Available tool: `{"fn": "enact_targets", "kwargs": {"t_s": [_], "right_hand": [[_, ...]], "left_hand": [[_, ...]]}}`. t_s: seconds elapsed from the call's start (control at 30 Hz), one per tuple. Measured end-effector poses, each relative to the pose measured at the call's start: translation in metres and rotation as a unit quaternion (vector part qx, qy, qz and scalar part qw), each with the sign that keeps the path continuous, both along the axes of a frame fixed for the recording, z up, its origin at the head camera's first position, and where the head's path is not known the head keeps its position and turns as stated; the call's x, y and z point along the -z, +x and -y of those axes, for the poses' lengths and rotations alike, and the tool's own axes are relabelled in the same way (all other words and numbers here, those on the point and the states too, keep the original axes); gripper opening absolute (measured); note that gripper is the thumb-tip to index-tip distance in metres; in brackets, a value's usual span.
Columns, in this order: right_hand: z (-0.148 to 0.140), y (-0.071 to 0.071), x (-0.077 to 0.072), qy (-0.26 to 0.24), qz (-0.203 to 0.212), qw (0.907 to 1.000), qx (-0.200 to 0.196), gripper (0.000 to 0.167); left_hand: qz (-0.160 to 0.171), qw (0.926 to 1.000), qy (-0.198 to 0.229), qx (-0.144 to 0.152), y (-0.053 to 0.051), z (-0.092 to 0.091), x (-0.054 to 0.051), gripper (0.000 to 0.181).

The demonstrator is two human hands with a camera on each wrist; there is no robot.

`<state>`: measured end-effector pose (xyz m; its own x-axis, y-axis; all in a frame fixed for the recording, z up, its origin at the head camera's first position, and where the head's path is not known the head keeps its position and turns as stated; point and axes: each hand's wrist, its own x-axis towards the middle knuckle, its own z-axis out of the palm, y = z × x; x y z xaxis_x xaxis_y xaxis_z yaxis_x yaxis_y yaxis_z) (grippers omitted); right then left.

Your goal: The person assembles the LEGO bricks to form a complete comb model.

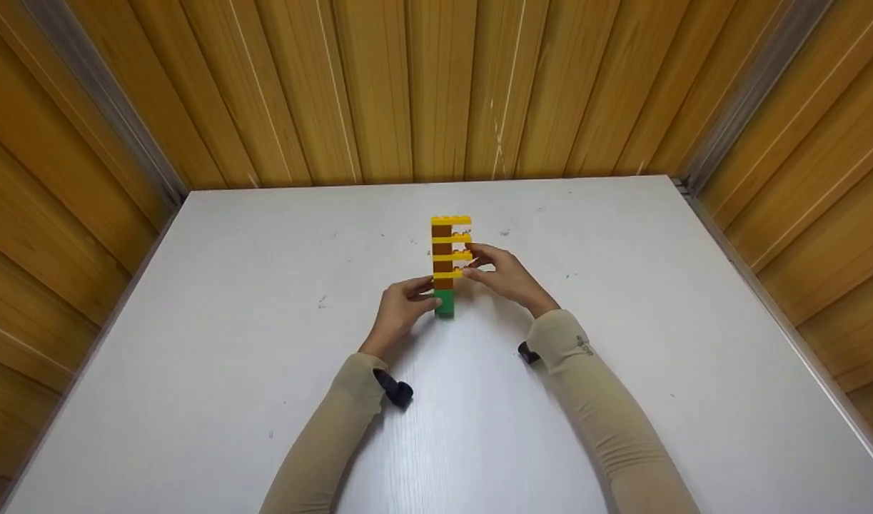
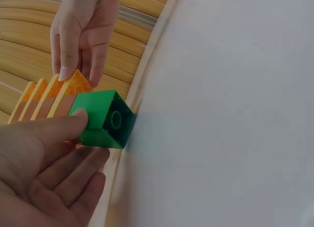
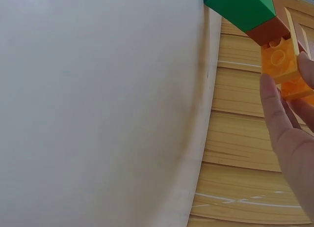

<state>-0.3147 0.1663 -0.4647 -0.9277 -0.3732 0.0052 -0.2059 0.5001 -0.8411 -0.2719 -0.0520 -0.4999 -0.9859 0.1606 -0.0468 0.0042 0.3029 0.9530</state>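
A tower of toy building bricks (image 1: 443,248) stands out in front of me in the head view. It has a green brick (image 2: 93,111) at its base, then brown bricks (image 1: 442,268) alternating with yellow plates (image 1: 450,220) that jut out to the right. My left hand (image 1: 399,312) pinches the tower low down, its thumb on the green brick. On the other side, my right hand (image 1: 509,277) holds the jutting ends of the lower yellow plates between thumb and fingers. The green brick's hollow underside shows in the left wrist view, so the base is off the table.
A white table (image 1: 193,321) spreads under both arms, with small dark marks on its top. Wood-patterned panels (image 1: 436,86) rise behind the far edge and along both sides. A black device (image 1: 397,391) sits at the left wrist, another (image 1: 528,353) at the right.
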Motion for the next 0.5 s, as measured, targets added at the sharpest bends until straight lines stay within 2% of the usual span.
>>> {"fn": "enact_targets", "kwargs": {"t_s": [0.23, 0.5], "right_hand": [[0.002, -0.007, 0.002, 0.028, 0.022, 0.9993, 0.012, 0.061], [0.003, -0.014, 0.005, 0.043, 0.036, 0.9983, 0.017, 0.056]], "left_hand": [[-0.004, 0.9998, 0.003, -0.019, -0.001, -0.003, -0.002, 0.046], [-0.012, 0.9997, -0.009, -0.017, -0.004, -0.005, 0.0, 0.044]]}}
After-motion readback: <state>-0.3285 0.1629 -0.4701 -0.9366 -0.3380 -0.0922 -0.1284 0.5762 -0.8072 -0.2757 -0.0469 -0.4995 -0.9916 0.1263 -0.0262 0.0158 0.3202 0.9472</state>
